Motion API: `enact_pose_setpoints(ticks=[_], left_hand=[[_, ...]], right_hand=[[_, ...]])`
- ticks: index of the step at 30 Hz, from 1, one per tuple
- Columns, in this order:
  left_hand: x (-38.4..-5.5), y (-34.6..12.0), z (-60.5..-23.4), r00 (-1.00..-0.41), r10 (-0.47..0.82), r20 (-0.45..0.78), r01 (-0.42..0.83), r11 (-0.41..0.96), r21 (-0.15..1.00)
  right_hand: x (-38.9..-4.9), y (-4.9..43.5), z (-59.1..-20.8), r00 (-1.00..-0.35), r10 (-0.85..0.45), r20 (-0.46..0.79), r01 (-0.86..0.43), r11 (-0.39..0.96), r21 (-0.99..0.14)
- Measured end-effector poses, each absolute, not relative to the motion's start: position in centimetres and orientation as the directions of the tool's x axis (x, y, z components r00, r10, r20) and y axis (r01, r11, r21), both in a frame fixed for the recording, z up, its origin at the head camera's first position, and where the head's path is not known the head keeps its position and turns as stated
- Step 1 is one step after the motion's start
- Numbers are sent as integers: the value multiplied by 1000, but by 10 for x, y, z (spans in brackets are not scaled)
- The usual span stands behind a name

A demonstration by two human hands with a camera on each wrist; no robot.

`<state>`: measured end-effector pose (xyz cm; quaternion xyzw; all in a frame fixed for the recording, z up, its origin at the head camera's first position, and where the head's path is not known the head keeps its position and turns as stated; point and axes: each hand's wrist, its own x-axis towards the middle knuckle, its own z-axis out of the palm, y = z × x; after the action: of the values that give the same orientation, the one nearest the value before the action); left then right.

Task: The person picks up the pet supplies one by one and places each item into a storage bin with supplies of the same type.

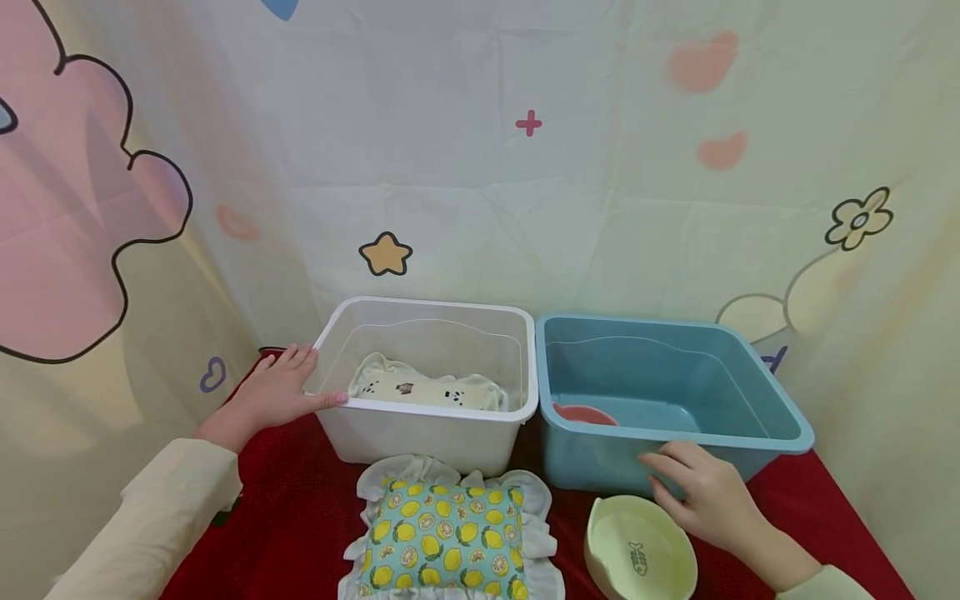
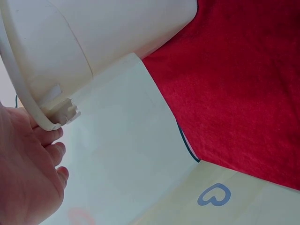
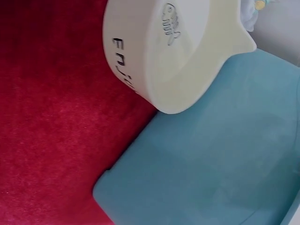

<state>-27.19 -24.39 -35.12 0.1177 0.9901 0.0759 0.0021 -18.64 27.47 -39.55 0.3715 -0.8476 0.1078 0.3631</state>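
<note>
My left hand [image 1: 273, 396] rests on the left front corner of a white plastic bin [image 1: 420, 437], fingers spread, thumb along the front rim. In the left wrist view that hand [image 2: 30, 164] lies against the bin's rim. Inside the bin is a cream frilled pillow [image 1: 427, 390] with small animal prints. My right hand [image 1: 701, 492], holding nothing, hovers before a blue bin [image 1: 600, 462] with its fingers loosely bent. Just left of it stands a pale yellow pet bowl [image 1: 648, 550] with a fishbone print; the right wrist view shows lettering on the bowl's side [image 3: 126, 51].
A lemon-print pillow [image 1: 446, 533] with white ruffles lies in front of the white bin. Part of a coral-red dish [image 1: 585, 414] shows inside the blue bin. Red cloth [image 1: 288, 500] covers the table, and a printed curtain [image 1: 465, 150] hangs behind.
</note>
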Motion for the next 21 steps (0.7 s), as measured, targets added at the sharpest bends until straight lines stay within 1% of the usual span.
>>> enact_pose_setpoints(ticks=[5,13,17,21], left_hand=[[-271,-243,-350,-973,232,8,231,960,162],[-270,-243,-348,-974,227,3,224,961,164],[-271,-243,-349,-974,225,4,223,961,166],[-272,-244,-350,-975,223,3,220,960,176]], right_hand=[[-186,275,-401,-485,-571,662,-724,687,61],[-183,277,-406,-562,-590,580,-702,711,42],[-180,277,-405,-640,-587,496,-663,748,29],[-178,276,-406,-736,-567,371,-611,792,-2]])
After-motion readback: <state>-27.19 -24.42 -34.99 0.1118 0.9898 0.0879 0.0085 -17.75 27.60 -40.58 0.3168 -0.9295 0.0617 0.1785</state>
